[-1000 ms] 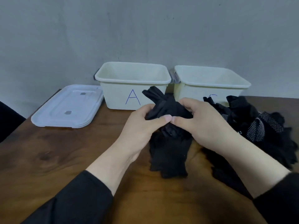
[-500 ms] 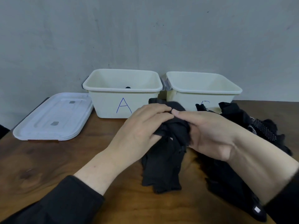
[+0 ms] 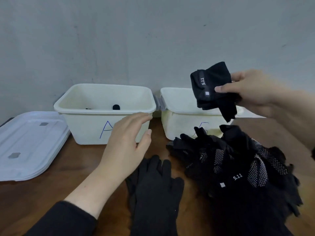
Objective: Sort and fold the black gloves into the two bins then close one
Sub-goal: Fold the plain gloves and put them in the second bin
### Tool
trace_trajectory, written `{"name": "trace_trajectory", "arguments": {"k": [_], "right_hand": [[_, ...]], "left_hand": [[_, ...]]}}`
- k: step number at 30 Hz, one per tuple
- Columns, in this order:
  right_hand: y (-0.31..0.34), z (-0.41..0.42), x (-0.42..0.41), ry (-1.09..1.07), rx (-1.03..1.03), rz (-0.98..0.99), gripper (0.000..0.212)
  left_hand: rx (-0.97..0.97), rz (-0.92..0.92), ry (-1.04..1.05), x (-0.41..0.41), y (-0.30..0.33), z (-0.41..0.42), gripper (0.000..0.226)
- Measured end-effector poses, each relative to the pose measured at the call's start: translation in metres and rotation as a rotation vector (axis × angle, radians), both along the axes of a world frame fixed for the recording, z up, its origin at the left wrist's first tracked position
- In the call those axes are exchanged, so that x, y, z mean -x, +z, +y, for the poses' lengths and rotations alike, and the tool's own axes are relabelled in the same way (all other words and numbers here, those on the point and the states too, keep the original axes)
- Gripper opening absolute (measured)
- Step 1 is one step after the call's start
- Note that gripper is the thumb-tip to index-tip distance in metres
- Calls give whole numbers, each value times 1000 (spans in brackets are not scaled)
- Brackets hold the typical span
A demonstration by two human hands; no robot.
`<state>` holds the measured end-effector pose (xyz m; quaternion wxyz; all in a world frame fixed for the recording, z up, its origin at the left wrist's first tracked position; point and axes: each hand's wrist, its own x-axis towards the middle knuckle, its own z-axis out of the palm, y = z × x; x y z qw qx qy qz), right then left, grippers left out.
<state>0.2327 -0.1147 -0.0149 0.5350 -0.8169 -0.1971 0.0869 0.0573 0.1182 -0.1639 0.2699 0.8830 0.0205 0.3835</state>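
My right hand [image 3: 255,92] holds a folded black glove [image 3: 211,87] with a "5.11" label above the right white bin [image 3: 180,106]. My left hand [image 3: 126,147] hovers open, fingers spread, in front of the left white bin [image 3: 105,114] marked "A", which has a bit of black fabric inside. A plain black glove [image 3: 153,189] lies flat on the wooden table [image 3: 51,193] below my left hand. A heap of black gloves [image 3: 238,167], some with white dots, lies to the right.
A white lid [image 3: 29,143] lies flat on the table left of bin A. A grey wall stands right behind both bins. Grey latches sit between the bins.
My right hand has lifted the folded glove up and to the right, over the right bin. My left hand let go of it and now hovers open. The plain glove stayed on the table.
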Motion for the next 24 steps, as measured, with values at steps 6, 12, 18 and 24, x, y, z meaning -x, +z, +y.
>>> {"name": "trace_trajectory", "arguments": {"k": [6,12,18,24], "right_hand": [[7,24,-70,-87,264,11,10],[-20,56,-120,-83,425,67,18],[-54,91,-141,29,402,280,7],[-97,121,-150,115,443,486,6]], "left_hand": [[-188,94,25,-59,18,-2,41],[-462,249,13,-101,31,2,42],[-630,430,-2,-110,38,11,56],[-562,519,-57,-112,47,19,66]]}}
